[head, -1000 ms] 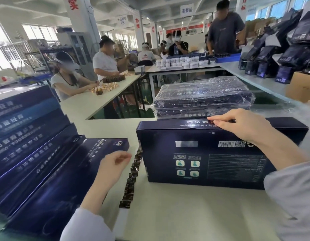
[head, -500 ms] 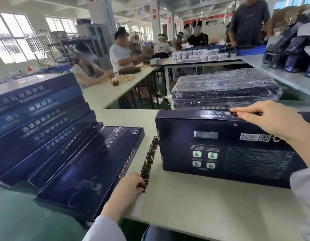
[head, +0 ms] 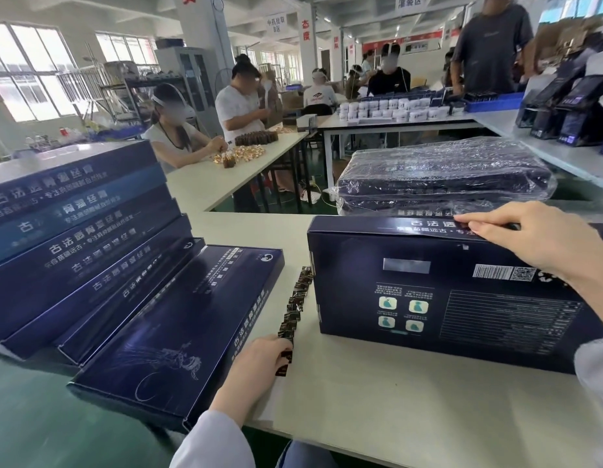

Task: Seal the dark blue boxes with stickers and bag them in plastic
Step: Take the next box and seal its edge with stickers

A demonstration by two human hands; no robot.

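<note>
"古法" on dark blue box point(head: 377, 258); "中药提取B区" on left hanging sign point(head: 276, 23), "灌装区" on right hanging sign point(head: 409, 1)

Box stack point(head: 74, 231): left ends cut off by the picture's edge.
Upright box point(head: 411, 298): right end hidden behind the right hand point(head: 529, 238) and forearm; its small print too fine to read.
Sticker strip point(head: 295, 305): near end covered by the left hand's point(head: 256, 361) fingers point(head: 276, 343).
Bagged boxes point(head: 445, 177): lettering blurred under crinkled plastic.
</note>
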